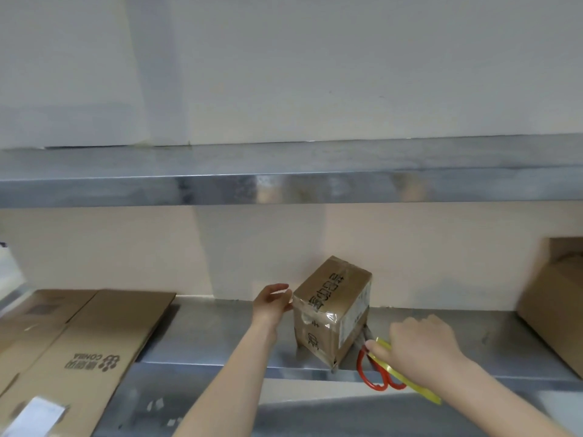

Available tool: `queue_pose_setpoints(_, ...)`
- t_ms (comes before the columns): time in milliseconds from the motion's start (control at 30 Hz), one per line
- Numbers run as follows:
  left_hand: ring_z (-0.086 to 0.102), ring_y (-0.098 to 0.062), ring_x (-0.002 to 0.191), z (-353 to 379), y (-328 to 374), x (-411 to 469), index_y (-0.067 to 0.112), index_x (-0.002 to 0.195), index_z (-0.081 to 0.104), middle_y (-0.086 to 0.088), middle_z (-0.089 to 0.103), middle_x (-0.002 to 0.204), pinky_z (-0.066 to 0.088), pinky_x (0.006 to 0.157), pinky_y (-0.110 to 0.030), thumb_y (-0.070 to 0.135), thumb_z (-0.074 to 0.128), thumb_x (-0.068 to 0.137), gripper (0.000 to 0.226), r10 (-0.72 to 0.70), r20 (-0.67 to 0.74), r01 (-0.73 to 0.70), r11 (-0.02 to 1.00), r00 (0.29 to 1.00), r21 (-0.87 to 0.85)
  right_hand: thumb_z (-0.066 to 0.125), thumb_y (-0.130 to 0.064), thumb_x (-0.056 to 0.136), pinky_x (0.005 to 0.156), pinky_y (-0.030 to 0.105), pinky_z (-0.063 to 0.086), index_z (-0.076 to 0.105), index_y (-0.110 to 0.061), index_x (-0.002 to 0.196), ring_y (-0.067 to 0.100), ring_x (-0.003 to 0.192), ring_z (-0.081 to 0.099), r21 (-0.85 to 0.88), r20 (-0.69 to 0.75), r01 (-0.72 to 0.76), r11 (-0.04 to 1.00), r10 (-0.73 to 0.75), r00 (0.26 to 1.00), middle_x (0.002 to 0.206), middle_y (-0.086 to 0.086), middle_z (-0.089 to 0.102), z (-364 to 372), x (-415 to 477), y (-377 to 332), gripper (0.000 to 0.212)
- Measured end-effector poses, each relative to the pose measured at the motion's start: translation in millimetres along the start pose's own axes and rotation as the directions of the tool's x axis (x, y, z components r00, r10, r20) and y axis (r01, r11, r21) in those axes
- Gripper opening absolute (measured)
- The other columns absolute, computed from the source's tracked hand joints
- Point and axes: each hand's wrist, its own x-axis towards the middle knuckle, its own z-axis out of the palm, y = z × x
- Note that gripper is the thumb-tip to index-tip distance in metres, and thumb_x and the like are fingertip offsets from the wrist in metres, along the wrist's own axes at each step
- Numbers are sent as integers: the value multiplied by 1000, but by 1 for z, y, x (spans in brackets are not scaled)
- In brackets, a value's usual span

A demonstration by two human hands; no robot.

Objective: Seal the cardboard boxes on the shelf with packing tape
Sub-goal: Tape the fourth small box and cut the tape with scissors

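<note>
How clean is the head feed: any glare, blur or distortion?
Head view: glare streaks the upper shelf lip; the wide angle slightly bows the shelf edges; the box is fairly sharp; the right hand and scissors look soft; the flattened cardboard blurs toward the corner.

A small cardboard box (331, 310), wrapped in clear tape and printed with black characters, stands on a metal shelf (220, 335) near its front edge, one corner turned toward the viewer. A person's left hand (273, 302) touches the box's upper left edge with fingers nearly straight. Just right of the box, the right hand (422, 345) has its grip closed round red-handled scissors (359, 367) and a yellow strip (383, 343). Flattened cardboard (94, 342) with a printed logo lies at the shelf's left end. Another cardboard box (555, 310) sits at the far right. An upper metal shelf (284, 184) runs across above, against a pale wall.
</note>
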Motion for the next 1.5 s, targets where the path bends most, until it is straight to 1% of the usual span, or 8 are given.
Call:
queue_pose_setpoints(200,57,-11,68,11,-7,-2,18,100,61,-3,66,90,30,47,-22,-3,42,89,30,-153,125,130,976,980,176,24,-56,100,91,33,36,29,-20,61,25,92,59,-28,28,29,999,-29,999,74,2,49,9,10,-3,53)
queue_pose_setpoints(400,49,-11,65,18,-16,1,20,102,60,-1,65,84,35,56,-26,-2,34,88,37,-164,141,130,967,976,221,26,-57,99,84,34,34,30,-19,59,15,57,35,-1,15,33,999,-33,999,61,-3,33,13,18,1,55)
queue_pose_setpoints(500,55,-14,70,26,-29,-12,20,92,60,-1,64,81,45,57,-21,4,32,96,33,-220,103,192,954,970,231,29,-57,98,101,35,32,31,-21,59,20,84,57,-2,41,26,1000,-25,999,64,-2,38,19,18,7,54)
queue_pose_setpoints(633,61,-30,82,23,-37,-9,18,81,59,-14,67,86,44,68,-29,7,45,95,22,11,-119,18,972,993,233,29,-61,97,97,33,34,34,-21,60,21,78,49,-1,58,11,1000,-10,998,62,-5,37,22,17,15,55)
queue_pose_setpoints(733,62,-24,77,16,-14,-22,11,91,60,-10,64,79,48,72,-29,20,46,100,19,214,-214,-215,976,953,23,30,-61,97,82,31,35,31,-20,60,22,84,55,-8,16,22,1000,-21,1000,62,-5,34,16,18,17,55)
queue_pose_setpoints(900,67,-4,75,11,-8,-63,26,99,63,3,71,79,50,70,-14,29,65,89,11,457,-62,-449,886,887,115,30,-63,96,72,30,34,34,-20,59,13,57,37,-1,-16,13,1000,-13,1000,61,-7,38,16,21,19,56)
queue_pose_setpoints(1267,60,18,75,24,-20,-57,14,94,77,19,69,77,40,67,1,25,72,85,16,448,-71,-418,872,891,255,22,-63,97,85,30,36,33,-21,59,6,53,30,68,-27,-17,998,19,999,60,-6,39,27,14,25,57)
queue_pose_setpoints(1500,55,7,58,30,-25,-54,22,66,66,13,62,56,37,56,-7,23,71,85,19,466,-64,-433,858,883,277,21,-65,96,79,30,32,34,-21,59,6,53,31,48,-27,-17,999,18,999,60,-5,39,34,14,31,59)
